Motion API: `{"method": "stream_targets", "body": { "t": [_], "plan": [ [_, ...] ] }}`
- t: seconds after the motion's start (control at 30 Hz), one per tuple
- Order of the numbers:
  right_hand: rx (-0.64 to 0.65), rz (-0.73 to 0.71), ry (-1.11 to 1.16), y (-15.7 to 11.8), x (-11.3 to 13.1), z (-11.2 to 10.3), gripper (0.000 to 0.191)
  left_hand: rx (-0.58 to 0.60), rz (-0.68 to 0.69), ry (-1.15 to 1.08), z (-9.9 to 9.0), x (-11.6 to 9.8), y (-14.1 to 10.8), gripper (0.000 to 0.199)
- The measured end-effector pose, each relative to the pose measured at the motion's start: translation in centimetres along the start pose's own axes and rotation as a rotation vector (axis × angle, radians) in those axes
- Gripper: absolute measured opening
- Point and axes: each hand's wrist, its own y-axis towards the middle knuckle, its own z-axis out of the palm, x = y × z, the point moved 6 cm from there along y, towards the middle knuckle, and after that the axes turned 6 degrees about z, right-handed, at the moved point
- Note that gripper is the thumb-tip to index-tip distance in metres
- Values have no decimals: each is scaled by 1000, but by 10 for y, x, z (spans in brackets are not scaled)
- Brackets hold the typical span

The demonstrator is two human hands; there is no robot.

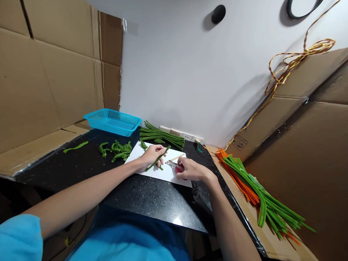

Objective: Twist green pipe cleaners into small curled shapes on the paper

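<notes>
My left hand [153, 156] pinches a dark green fuzzy stem [164, 153] that slants across the fingers, over a white board [158, 176]. Beside it, my right hand [188, 169] is closed on scissors [174, 164] with red handles, their blades pointing left toward the green stem. A thin pale stick [177, 157] lies on the board behind the scissors. One short curled green piece [144, 146] rests at the board's back left corner.
Curled green pieces [120, 149] lie left of the board on the black table [157, 200]. Behind are a blue basket [113, 122] and a bundle of dark green stems [162, 137]. Bright green stems [268, 204] and orange stems [243, 186] lie on cardboard at right.
</notes>
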Motion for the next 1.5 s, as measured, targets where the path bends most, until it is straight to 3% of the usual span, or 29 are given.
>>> {"method": "stream_targets", "body": {
  "t": [0.17,0.23,0.3,0.37,0.53,0.63,0.73,0.8,1.03,1.17,1.5],
  "plan": [
    [-58,18,187,2,-9,-11,17,-26,15,-3,-6,-5,4,23],
    [-38,-18,388,5,-13,-11,16,-27,11,-14,-7,-6,6,16],
    [22,-88,726,11,-14,-7,18,-45,17,-20,-8,-7,7,6],
    [3,-156,1018,17,-16,-5,24,-64,15,-19,-9,-7,7,5],
    [-25,-204,1308,29,-14,8,32,-80,-69,-85,-7,-1,3,10],
    [-62,-244,1330,32,-9,13,34,-115,9,-39,-10,-4,3,18],
    [-212,-254,1284,37,-11,12,30,-179,127,52,-15,-12,5,17],
    [-329,-243,1207,38,-14,9,27,-192,124,54,-17,-13,6,15],
    [-573,-222,783,28,-16,-5,22,19,-16,-229,-6,-15,-1,24],
    [-605,-203,686,24,-9,-6,25,95,-25,-317,0,-18,-3,18],
    [-545,-227,802,21,12,0,38,90,50,-121,2,-10,3,28]
  ]
}}
